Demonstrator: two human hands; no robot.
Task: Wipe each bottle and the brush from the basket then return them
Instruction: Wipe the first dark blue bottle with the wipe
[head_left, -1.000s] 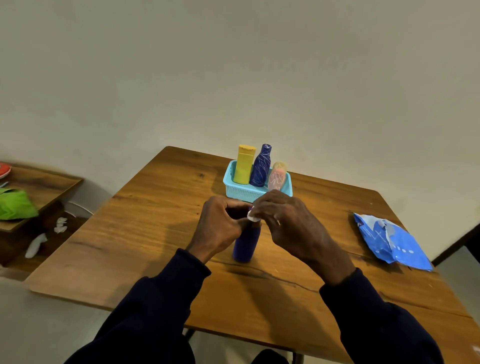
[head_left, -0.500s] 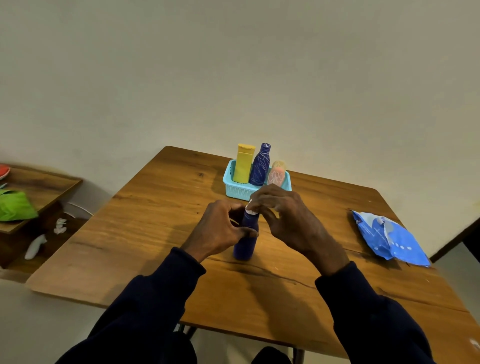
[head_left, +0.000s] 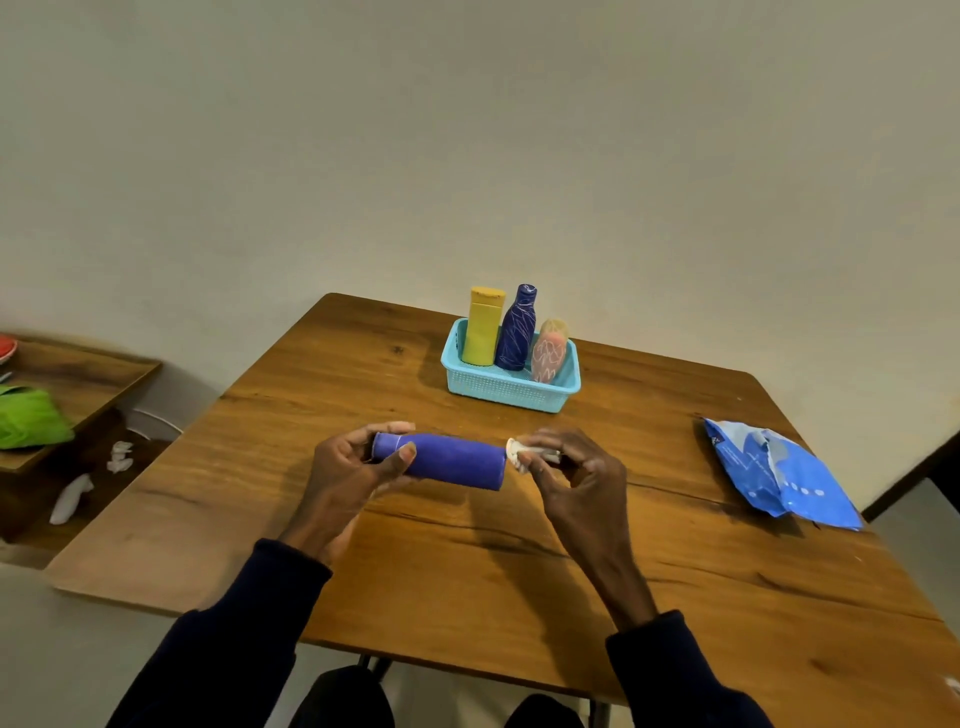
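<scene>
Bottle (head_left: 447, 460) lies sideways above the near table (head_left: 467, 571). Your left hand (head_left: 348, 467) grips its left end; your right hand (head_left: 576, 478) pinches a white wipe (head_left: 517, 452) against its right end. It looks light, hard, slippery: hold round the middle.

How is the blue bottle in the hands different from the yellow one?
The blue bottle lies sideways; the yellow bottle stands upright. The left hand holds the blue bottle outside the basket; the yellow bottle sits inside it. The right hand holds a white wipe to the blue bottle, not the yellow bottle. Both are plain-coloured.
</scene>
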